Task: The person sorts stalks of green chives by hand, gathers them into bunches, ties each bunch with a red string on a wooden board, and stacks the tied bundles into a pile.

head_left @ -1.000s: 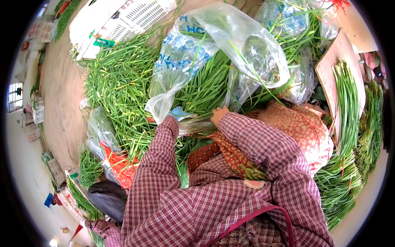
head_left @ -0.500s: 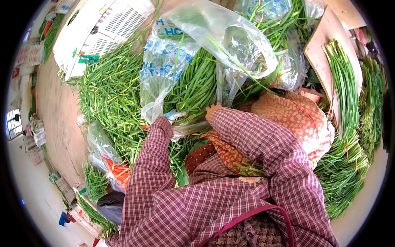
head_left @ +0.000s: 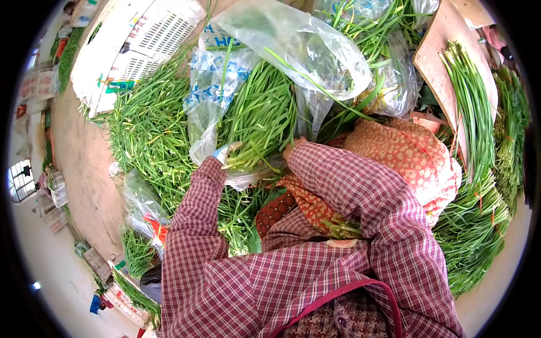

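Observation:
A clear plastic bag (head_left: 205,121) with blue lettering lies spread in front of me, a thick bunch of garlic chives (head_left: 262,110) inside it. My left hand (head_left: 225,152), in a white and blue glove, is closed at the bag's near left edge, against the lower ends of the chives. Its fingers are partly hidden by leaves. On the near right side, my right hand (head_left: 293,147) is bare and curled on the bag's edge, with the sleeve covering much of it. Loose chives (head_left: 149,121) are heaped to the left of the bag.
A white plastic crate (head_left: 163,34) stands at the far left. Tied chive bundles (head_left: 470,101) lie on a board (head_left: 431,53) and below it at right. A patterned red cloth (head_left: 400,155) covers something beside my right arm. Another clear bag (head_left: 141,194) sits at left.
My left hand has moved left and slightly up, drawing that side of the bag outward. More of the chives shows between my hands. The right hand has shifted only slightly.

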Available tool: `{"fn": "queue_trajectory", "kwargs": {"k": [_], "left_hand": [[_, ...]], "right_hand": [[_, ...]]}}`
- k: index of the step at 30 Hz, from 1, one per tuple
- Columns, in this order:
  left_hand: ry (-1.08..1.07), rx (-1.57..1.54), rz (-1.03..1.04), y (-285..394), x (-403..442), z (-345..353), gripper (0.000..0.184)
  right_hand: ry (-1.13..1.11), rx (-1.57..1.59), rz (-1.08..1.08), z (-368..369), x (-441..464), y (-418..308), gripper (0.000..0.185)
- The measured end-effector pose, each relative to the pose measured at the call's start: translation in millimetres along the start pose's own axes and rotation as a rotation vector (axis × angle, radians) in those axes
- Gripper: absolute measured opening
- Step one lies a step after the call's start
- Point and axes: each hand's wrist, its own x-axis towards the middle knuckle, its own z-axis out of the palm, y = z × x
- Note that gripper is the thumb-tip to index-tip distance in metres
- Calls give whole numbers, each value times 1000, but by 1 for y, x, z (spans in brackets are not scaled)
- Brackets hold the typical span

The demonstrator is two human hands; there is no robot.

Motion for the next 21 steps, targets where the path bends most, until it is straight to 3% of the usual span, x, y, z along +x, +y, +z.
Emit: {"fn": "queue_trajectory", "kwargs": {"k": [2, 5, 7, 10, 12, 13, 14, 16, 17, 19, 21], "left_hand": [[85, -45, 9, 23, -51, 66, 47], [224, -104, 136, 36, -93, 113, 45], [33, -330, 146, 18, -75, 93, 37], [10, -399, 136, 24, -100, 144, 37], [-87, -222, 263, 20, -100, 148, 36], [-90, -222, 269, 20, -100, 151, 36], [-132, -182, 236, 22, -100, 154, 36], [-141, -61, 222, 36, -125, 186, 36], [-151, 15, 261, 36, -120, 186, 36], [-76, -13, 203, 44, -140, 217, 37], [-125, 7, 183, 47, -151, 235, 33]], "right_hand": [[-64, 16, 7, -28, -23, 4, 46], [-205, -16, 19, -85, -66, 4, 49], [-321, -69, 30, -123, -97, 4, 51], [-299, -117, 94, -163, -148, 2, 54], [-73, -97, 206, -182, -191, -2, 66], [372, -22, 159, -170, -212, 0, 77], [694, 43, -27, -163, -224, 5, 90], [867, 6, -245, -166, -222, 2, 110], [833, -65, -280, -167, -215, -2, 117], [790, -158, -360, -172, -208, -8, 120], [913, -221, -465, -167, -196, -14, 121]]}}
